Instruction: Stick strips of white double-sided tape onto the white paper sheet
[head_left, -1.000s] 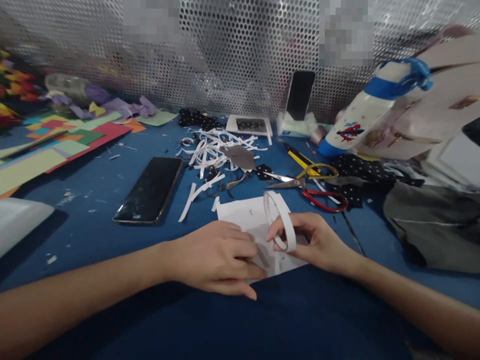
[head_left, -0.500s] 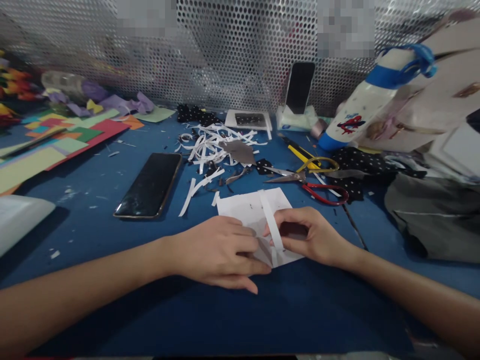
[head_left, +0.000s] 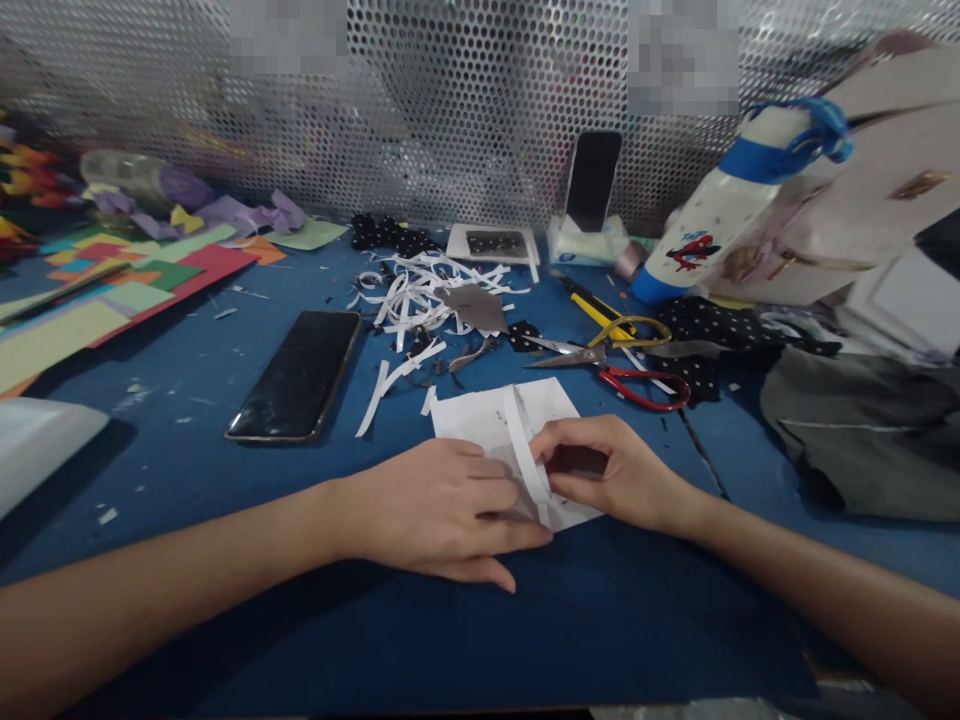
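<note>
A white sheet of paper [head_left: 487,420] lies on the blue table [head_left: 225,480] in front of me. My left hand [head_left: 431,510] presses down on its near left corner, fingers flat. My right hand [head_left: 611,470] pinches a white ring of tape [head_left: 525,455] and holds it on edge against the sheet, so it looks like a narrow white band. The fingertips of the two hands almost meet at the ring.
A black phone [head_left: 300,375] lies left of the sheet. Behind it are white paper strips [head_left: 420,295], red-handled scissors [head_left: 622,380] and yellow-handled scissors [head_left: 630,330]. Coloured paper [head_left: 112,290] is at far left; a bottle [head_left: 720,215] and grey cloth [head_left: 862,430] at right.
My right hand has lowered the tape ring from upright above the sheet down onto the paper, turning it edge-on. My left hand has stayed on the sheet's corner.
</note>
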